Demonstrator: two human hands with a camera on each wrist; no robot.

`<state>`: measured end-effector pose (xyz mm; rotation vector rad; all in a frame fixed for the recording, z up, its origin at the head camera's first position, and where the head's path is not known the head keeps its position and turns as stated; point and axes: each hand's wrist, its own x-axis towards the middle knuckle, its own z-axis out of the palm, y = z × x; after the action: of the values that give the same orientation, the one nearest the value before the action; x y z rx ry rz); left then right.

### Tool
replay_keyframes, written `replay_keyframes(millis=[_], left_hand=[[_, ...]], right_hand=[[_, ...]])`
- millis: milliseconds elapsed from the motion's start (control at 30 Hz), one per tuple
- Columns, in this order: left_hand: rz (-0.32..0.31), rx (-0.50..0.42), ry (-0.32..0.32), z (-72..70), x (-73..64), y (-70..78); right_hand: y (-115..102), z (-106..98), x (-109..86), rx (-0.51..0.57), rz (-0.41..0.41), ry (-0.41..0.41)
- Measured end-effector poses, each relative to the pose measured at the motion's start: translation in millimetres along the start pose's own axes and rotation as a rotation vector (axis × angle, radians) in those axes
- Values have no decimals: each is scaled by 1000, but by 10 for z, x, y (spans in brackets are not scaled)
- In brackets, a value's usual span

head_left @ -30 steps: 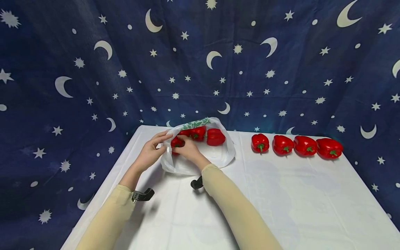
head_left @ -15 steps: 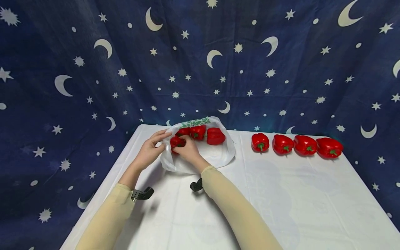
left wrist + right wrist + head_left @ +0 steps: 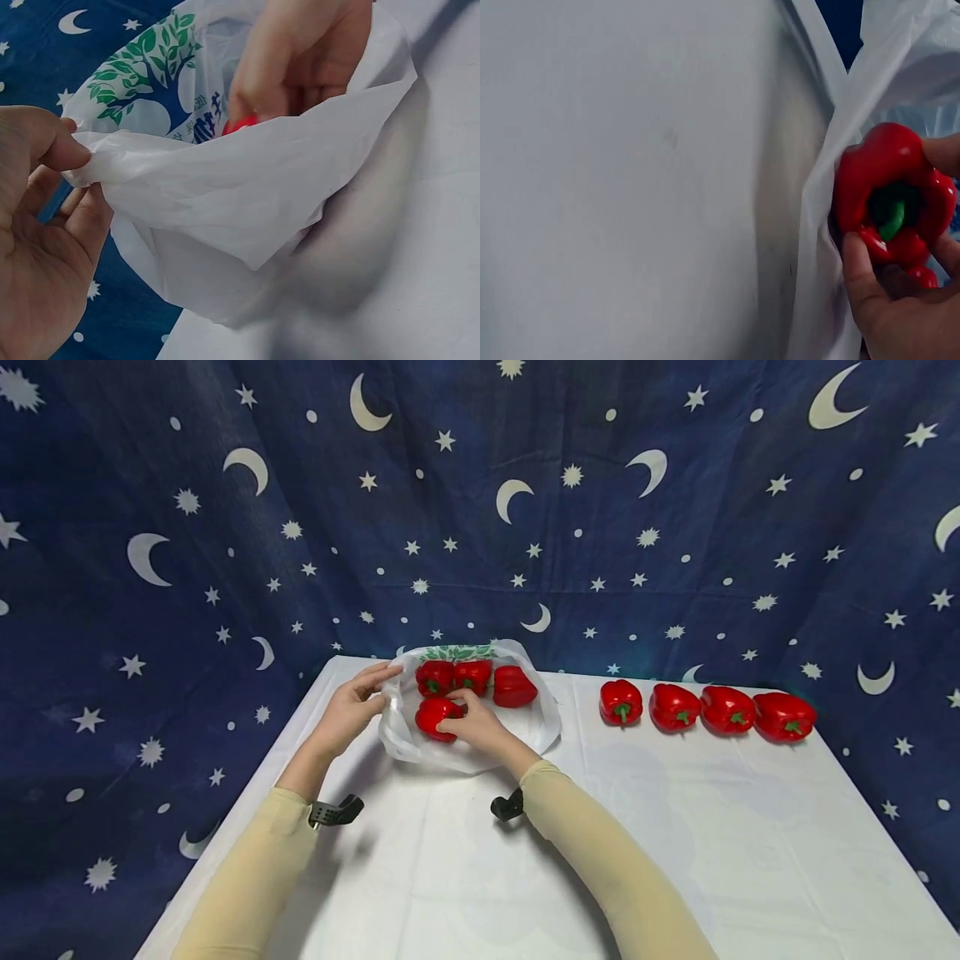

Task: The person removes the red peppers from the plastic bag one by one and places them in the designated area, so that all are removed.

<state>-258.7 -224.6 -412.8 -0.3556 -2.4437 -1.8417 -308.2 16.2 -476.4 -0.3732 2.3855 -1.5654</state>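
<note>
A white plastic bag [image 3: 395, 732] with a green tree print lies with its mouth spread at the table's back left. My left hand [image 3: 350, 707] pinches the left side of its rim between thumb and fingers, plainly seen in the left wrist view. Inside the bag my right hand [image 3: 478, 727] grips a red bell pepper [image 3: 881, 161] by its sides, its green stem facing the wrist camera. Behind that pepper, also in the bag, lie a left red pepper [image 3: 434, 677], a middle red pepper [image 3: 473, 676] and a right red pepper [image 3: 513, 686].
On the white-covered table [image 3: 675, 843], several more red bell peppers [image 3: 676, 707] stand in a row at the back right. A dark blue curtain [image 3: 585, 543] with moons and stars hangs behind the table and along its left side.
My right hand has drawn the gripped pepper to the right, away from the bag's left wall. The left hand keeps its hold on the rim and has shifted slightly left.
</note>
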Motion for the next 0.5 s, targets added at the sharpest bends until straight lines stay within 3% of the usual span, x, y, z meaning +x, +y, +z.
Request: replay_keyframes(millis=[233, 500], left_hand=[[-64, -64, -22, -85, 37, -7], [-49, -78, -26, -54, 24, -13]], right_hand=[[30, -170, -73, 0, 23, -101], [-1, -271, -59, -32, 19, -203]])
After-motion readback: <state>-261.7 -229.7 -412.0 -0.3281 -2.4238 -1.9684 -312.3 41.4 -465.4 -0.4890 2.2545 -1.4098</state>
